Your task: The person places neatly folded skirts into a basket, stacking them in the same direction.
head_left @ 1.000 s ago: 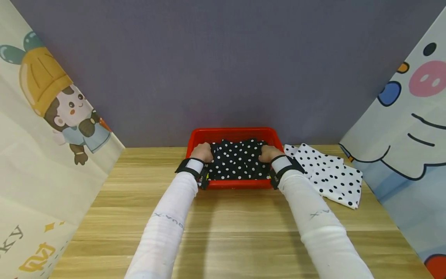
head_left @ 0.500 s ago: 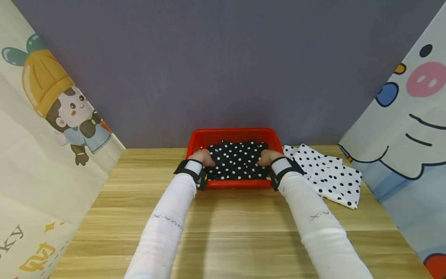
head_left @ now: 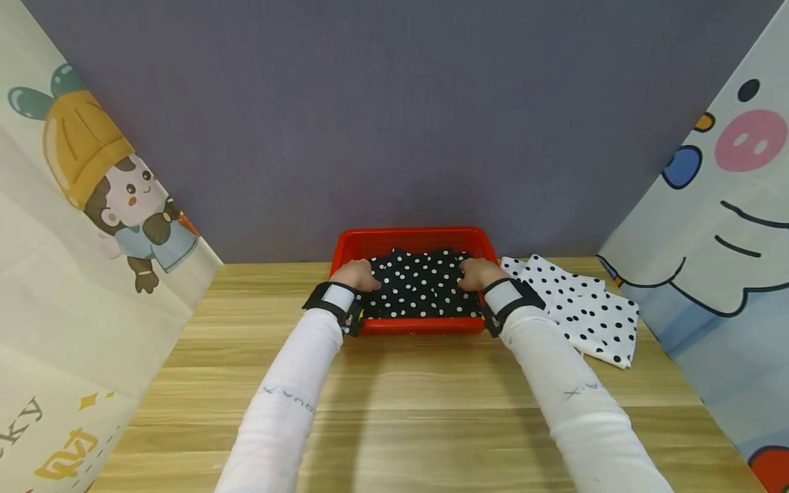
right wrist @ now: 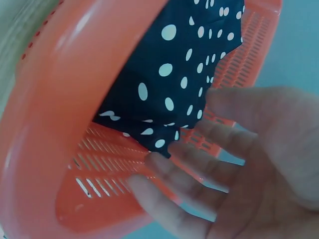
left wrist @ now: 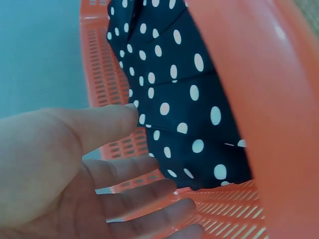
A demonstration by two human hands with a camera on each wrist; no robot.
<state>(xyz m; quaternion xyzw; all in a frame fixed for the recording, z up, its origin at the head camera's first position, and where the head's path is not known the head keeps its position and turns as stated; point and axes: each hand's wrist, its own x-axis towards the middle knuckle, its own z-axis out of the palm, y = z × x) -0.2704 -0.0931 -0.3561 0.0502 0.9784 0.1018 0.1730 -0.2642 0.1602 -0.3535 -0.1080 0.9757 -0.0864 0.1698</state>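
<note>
A black cloth [head_left: 422,284] with white dots lies folded in a red plastic basket [head_left: 422,329] with slotted walls. My left hand [head_left: 357,275] is at the basket's left side. In the left wrist view its thumb [left wrist: 107,125] and fingers are spread and relaxed, with the thumb tip at the cloth's edge; whether it touches cannot be told. At the right side is my right hand [head_left: 477,274]. Its fingers [right wrist: 199,154] extend loosely beside the cloth's edge in the right wrist view, pinching nothing.
A white cloth [head_left: 592,311] with black dots lies on the wooden table [head_left: 425,411], right of the basket and partly behind the right arm. A grey wall [head_left: 407,123] rises behind. Cartoon-printed sheets flank the table on both sides.
Both hands have drawn slightly outward, away from each other, and the forearms stand wider apart. The black cloth and the basket stay practically in place.
</note>
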